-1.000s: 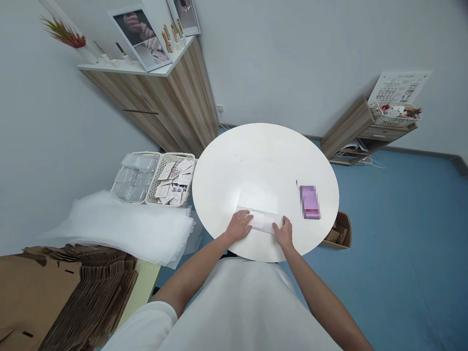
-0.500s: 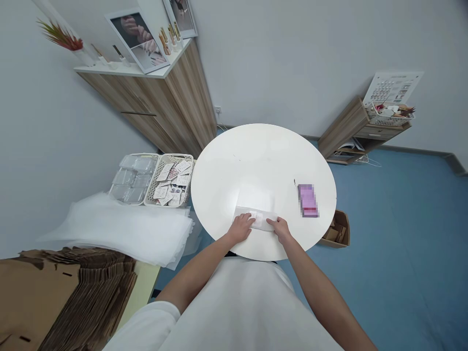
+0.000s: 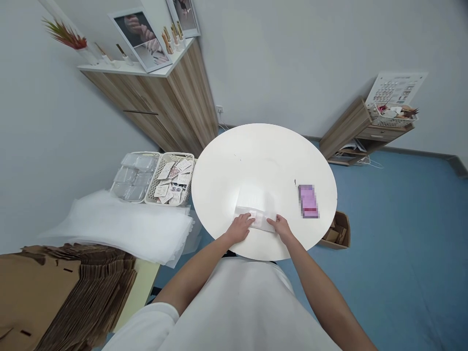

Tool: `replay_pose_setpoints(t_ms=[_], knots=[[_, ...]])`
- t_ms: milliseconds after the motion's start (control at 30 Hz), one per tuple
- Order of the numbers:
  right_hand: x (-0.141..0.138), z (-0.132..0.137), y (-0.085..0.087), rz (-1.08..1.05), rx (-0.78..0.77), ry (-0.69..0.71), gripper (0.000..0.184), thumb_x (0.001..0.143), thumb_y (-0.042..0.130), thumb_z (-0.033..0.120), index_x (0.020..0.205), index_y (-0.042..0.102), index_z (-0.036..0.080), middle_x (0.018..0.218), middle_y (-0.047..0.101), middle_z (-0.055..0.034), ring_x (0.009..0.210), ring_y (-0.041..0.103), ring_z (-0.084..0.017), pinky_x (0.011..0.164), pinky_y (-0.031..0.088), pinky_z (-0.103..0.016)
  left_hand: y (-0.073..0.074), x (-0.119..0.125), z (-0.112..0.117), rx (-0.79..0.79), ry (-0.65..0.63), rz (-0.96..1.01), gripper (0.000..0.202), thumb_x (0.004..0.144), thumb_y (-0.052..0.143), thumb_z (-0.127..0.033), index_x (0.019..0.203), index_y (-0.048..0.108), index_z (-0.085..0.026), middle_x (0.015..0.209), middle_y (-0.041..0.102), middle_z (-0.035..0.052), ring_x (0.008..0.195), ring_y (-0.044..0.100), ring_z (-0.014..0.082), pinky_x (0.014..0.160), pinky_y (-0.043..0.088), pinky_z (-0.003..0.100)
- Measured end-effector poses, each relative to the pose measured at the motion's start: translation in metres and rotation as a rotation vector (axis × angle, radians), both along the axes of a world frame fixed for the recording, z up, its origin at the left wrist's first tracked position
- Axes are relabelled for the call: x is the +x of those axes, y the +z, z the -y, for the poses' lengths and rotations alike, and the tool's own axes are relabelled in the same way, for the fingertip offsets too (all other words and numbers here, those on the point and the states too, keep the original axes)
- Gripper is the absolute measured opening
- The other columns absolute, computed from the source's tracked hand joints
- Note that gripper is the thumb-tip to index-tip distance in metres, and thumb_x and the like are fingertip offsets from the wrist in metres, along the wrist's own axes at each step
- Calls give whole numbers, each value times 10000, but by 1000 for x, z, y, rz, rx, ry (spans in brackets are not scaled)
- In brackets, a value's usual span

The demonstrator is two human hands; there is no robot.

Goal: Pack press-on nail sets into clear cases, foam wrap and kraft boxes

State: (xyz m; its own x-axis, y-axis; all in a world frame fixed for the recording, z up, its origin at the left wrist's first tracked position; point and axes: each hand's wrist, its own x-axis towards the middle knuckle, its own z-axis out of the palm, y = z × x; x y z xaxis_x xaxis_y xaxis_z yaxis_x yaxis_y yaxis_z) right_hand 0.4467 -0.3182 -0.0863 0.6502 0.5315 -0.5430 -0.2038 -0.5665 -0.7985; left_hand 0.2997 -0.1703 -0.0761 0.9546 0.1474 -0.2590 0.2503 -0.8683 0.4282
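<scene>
A round white table [image 3: 263, 151] stands in front of me. Near its front edge lies a folded white foam sheet [image 3: 260, 217] with something small and pale wrapped in it. My left hand [image 3: 239, 228] lies flat on the sheet's left end, fingers stretched out. My right hand [image 3: 281, 226] presses on the right end, fingers together and pointing left. A pink phone-like object [image 3: 308, 200] lies on the table to the right of my hands.
Two white baskets [image 3: 153, 176] hold clear packets and printed cards at the left. White foam sheets [image 3: 120, 226] and flat cardboard boxes [image 3: 62, 287] are stacked lower left. A wooden cabinet [image 3: 164, 97] stands behind. A small cardboard box [image 3: 338, 230] sits on the blue floor.
My right hand has slid left along the sheet, folding its right end inward, so the wrapped bundle is shorter. My left hand has stayed in place.
</scene>
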Motion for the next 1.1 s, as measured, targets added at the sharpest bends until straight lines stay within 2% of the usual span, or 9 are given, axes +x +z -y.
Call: replay_pose_setpoints(t_ms=[100, 233, 400, 533, 633, 733, 833, 900, 1100], knots=[[3, 1, 1, 94, -73, 58, 303, 690, 482, 447, 801, 551, 174, 696, 595, -23, 634, 548, -159, 515, 417, -252, -1, 0, 0, 0, -4, 16, 516, 739, 463, -174, 1227, 326, -271, 1296, 322, 63, 1134, 342, 234, 887, 339, 376], [3, 2, 2, 190, -140, -28, 269, 694, 442, 431, 729, 534, 181, 673, 573, -16, 604, 523, -142, 506, 412, -245, -3, 1, 3, -23, -24, 33, 545, 737, 472, -186, 1248, 299, -269, 1305, 310, 65, 1155, 324, 233, 904, 331, 375], [-1, -8, 7, 150, -58, -92, 247, 682, 466, 385, 822, 521, 190, 819, 585, -38, 662, 553, -143, 558, 456, -257, -4, 7, 10, -44, -55, 49, 599, 713, 495, -186, 1265, 273, -245, 1317, 291, 84, 1161, 319, 239, 912, 326, 373], [-7, -21, 8, 7, 49, 34, 288, 714, 453, 325, 958, 515, 184, 849, 588, -48, 660, 568, -136, 592, 481, -277, -1, 9, 10, -44, -67, 43, 579, 709, 496, -185, 1250, 294, -234, 1319, 290, 90, 1157, 324, 239, 914, 325, 373], [-4, -25, 6, 77, 16, 183, 304, 737, 402, 229, 1006, 535, 181, 848, 588, -48, 722, 570, -141, 679, 473, -300, 1, 3, 9, -48, -35, 64, 516, 717, 496, -200, 1211, 346, -229, 1313, 303, 85, 1176, 304, 238, 948, 290, 381], [3, -24, 4, 342, -96, 379, 330, 704, 428, 177, 1002, 566, 197, 918, 546, -53, 851, 536, -163, 778, 435, -315, -2, -6, 9, -62, 214, 76, 465, 735, 494, -240, 1183, 370, -229, 1320, 285, 83, 1204, 262, 253, 965, 264, 403], [5, -19, 1, 506, -165, 468, 359, 684, 478, 195, 1034, 555, 221, 1015, 464, -64, 966, 475, -193, 794, 421, -316, -8, -14, 11, -157, 670, 37, 506, 740, 503, -289, 1208, 328, -209, 1319, 261, 105, 1217, 241, 278, 949, 280, 423], [0, -17, -2, 540, -174, 468, 371, 702, 471, 209, 1068, 527, 233, 1077, 412, -67, 1005, 448, -203, 796, 418, -321, -12, -17, 13, -302, 884, 15, 552, 731, 520, -311, 1222, 303, -181, 1297, 274, 125, 1204, 271, 276, 939, 303, 401], [-20, -18, -9, 559, -156, 457, 394, 760, 421, 254, 1153, 431, 236, 1211, 299, -73, 1099, 386, -217, 853, 391, -338, -17, -8, 21, -691, 1112, 9, 641, 696, 578, -375, 1227, 278, -179, 1270, 290, 133, 1054, 451, 218, 870, 388, 312]])
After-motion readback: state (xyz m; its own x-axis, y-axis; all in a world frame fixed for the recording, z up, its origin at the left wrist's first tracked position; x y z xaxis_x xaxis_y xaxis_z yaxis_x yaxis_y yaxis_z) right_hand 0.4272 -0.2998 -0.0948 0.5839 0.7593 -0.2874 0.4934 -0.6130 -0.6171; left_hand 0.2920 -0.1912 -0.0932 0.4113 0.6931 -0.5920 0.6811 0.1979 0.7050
